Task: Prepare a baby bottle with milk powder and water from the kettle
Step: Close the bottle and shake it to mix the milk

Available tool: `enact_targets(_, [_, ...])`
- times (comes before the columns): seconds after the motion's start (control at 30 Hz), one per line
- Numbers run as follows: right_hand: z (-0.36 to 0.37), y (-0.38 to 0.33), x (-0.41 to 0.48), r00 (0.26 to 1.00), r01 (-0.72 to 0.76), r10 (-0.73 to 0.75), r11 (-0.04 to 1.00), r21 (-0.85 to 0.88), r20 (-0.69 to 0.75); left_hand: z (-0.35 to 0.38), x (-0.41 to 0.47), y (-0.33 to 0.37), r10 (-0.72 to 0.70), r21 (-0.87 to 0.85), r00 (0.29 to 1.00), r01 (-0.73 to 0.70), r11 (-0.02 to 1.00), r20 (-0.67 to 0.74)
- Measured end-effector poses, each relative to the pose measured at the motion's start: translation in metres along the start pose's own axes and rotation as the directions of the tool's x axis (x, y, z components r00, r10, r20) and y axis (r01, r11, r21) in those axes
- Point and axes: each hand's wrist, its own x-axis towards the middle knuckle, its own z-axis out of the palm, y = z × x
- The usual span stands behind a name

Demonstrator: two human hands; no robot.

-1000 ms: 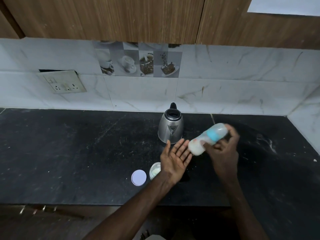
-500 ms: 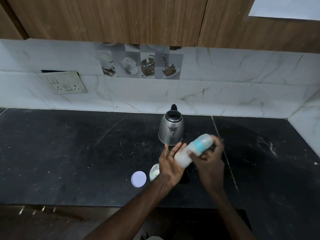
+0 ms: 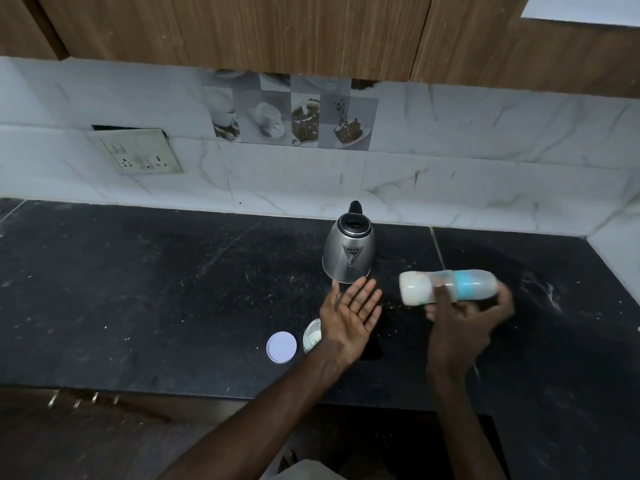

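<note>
My right hand (image 3: 464, 320) grips the baby bottle (image 3: 446, 286), which lies almost level in the air and is blurred by motion; white milk sits in its left end and a blue band rings it near the cap end. My left hand (image 3: 351, 315) is held palm up with fingers spread, a short gap to the left of the bottle. The steel kettle (image 3: 349, 251) stands on the black counter (image 3: 138, 289) just behind my left hand. An open milk powder jar (image 3: 311, 335) stands partly hidden behind my left wrist, its white lid (image 3: 281, 347) lying flat beside it.
A marble-tiled wall runs behind the counter, with a switch and socket plate (image 3: 138, 152) at the left. Wooden cabinets (image 3: 242, 29) hang overhead. A side wall closes the counter at the far right. The counter's front edge runs below the jar.
The bottle had swung left against my left palm half a second ago. Now my right hand has pulled it back to the right, away from the palm. The left hand stays open.
</note>
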Motion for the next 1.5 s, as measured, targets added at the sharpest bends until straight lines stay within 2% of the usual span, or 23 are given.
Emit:
enact_targets(0.03, [0.001,0.000,-0.001,1.000,0.008,-0.009,1.000,-0.003,-0.014,0.000,0.000,-0.001,-0.004,-0.004,1.000,0.004,1.000,-0.003])
enact_targets(0.07, [0.003,0.002,-0.005,0.999,0.010,-0.007,0.998,-0.059,0.050,0.001,-0.001,-0.003,-0.010,-0.018,1.000,0.010,1.000,-0.012])
enact_targets(0.13, [0.005,0.013,-0.014,0.954,0.024,0.042,0.976,-0.216,0.298,0.004,-0.001,-0.007,-0.021,-0.063,1.000,0.020,0.998,-0.018])
enact_targets(0.17, [0.002,0.017,-0.016,0.939,0.040,0.043,0.972,-0.232,0.341,0.003,0.000,-0.009,-0.021,-0.062,1.000,0.021,0.998,-0.013])
enact_targets(0.2, [0.001,0.018,-0.013,0.952,0.029,0.032,0.980,-0.195,0.304,0.004,0.001,-0.008,-0.019,-0.043,1.000,0.019,0.999,-0.007])
enact_targets(0.27, [-0.003,0.011,0.000,0.998,-0.027,0.030,0.999,-0.047,0.061,0.005,0.000,-0.005,-0.017,0.007,1.000,0.017,1.000,-0.006])
enact_targets(0.3, [-0.004,0.010,0.004,1.000,-0.017,0.016,0.999,-0.029,-0.008,0.004,0.000,-0.005,-0.017,0.003,1.000,0.017,1.000,0.001])
enact_targets(0.33, [-0.002,0.009,0.003,1.000,-0.008,0.009,0.998,-0.056,0.006,0.004,0.000,-0.005,-0.017,-0.014,1.000,0.017,1.000,-0.002])
enact_targets(0.37, [0.000,0.012,0.000,0.994,0.005,0.010,0.991,-0.130,0.108,0.005,0.000,-0.007,-0.021,-0.034,1.000,0.021,0.999,-0.004])
enact_targets(0.43, [0.001,0.020,-0.010,0.931,0.077,0.035,0.955,-0.287,0.363,0.008,0.001,-0.010,-0.031,-0.074,1.000,0.031,0.997,0.006])
enact_targets(0.47, [-0.001,0.022,-0.013,0.923,0.088,0.031,0.954,-0.287,0.384,0.009,0.000,-0.009,-0.027,-0.082,0.999,0.029,0.996,0.020])
enact_targets(0.57, [-0.003,0.021,-0.012,0.971,0.039,0.001,0.985,-0.166,0.238,0.012,0.001,-0.005,-0.009,-0.063,0.999,0.011,0.998,0.034])
enact_targets(0.7, [0.002,0.029,-0.021,0.916,0.133,0.006,0.939,-0.317,0.402,0.010,0.001,-0.007,-0.020,-0.117,0.999,0.023,0.993,0.032])
enact_targets(0.87, [0.004,0.033,-0.019,0.900,0.112,0.031,0.947,-0.300,0.434,0.008,0.006,-0.002,-0.007,-0.124,0.999,0.012,0.992,0.041])
enact_targets(1.1, [-0.003,0.035,-0.001,0.779,0.203,0.040,0.928,-0.313,0.626,0.004,0.009,0.006,-0.015,-0.100,1.000,0.017,0.995,0.023])
enact_targets(1.23, [-0.004,0.029,0.013,0.751,0.210,0.080,0.912,-0.352,0.655,0.007,0.009,0.005,-0.047,-0.107,0.998,0.050,0.993,0.031])
enact_targets(1.4, [-0.006,0.031,0.026,0.756,0.219,0.095,0.896,-0.386,0.648,0.010,0.019,-0.005,-0.098,-0.119,0.994,0.102,0.988,0.038])
enact_targets(1.5, [-0.007,0.042,0.025,0.775,0.255,0.069,0.876,-0.410,0.628,0.003,0.026,-0.009,-0.038,0.003,0.998,0.038,0.999,-0.052])
